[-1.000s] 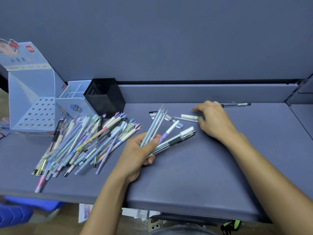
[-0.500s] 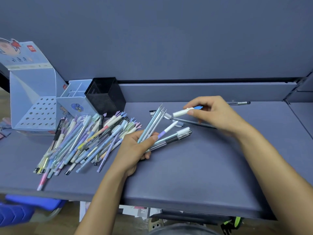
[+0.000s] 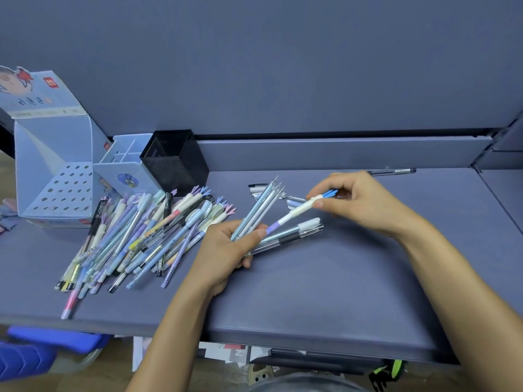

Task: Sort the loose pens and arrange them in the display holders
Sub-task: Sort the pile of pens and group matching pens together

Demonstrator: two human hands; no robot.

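Grey-blue shelf (image 3: 339,278), person's view from above. Landmark: black mesh cup (image 3: 175,162), standing upright at the back wall.

- Pale blue divided holder (image 3: 124,171): touching the cup's left side; no pens show in its compartments.
- Cardboard display box (image 3: 56,171) with a punched sloping panel: further left of the cup, beyond the holder.
- Pile of pens (image 3: 135,236): loose heap in front of the cup and to its front-left, mostly pastel with a few black ones. Its upper ends lie against the foot of the cup and the holder, blocking the front of both.
- Left hand (image 3: 226,247): front-right of the cup, at the pile's right edge. Fingers and thumb are curled round a bundle of pens (image 3: 260,210), which fans up and to the right. The palm hides the lower ends.
- Right hand (image 3: 365,202): well to the right of the cup. Its fingertips pinch the blue-tipped end of a white pen (image 3: 300,210). The pen's purple end reaches the left thumb.
- Loose caps (image 3: 260,190): right of the cup, partly hidden behind the bundle.
- Dark pen (image 3: 392,171): far right of the cup, alone by the back ledge.
- Blue crate (image 3: 28,357): below the shelf, front-left of the cup.
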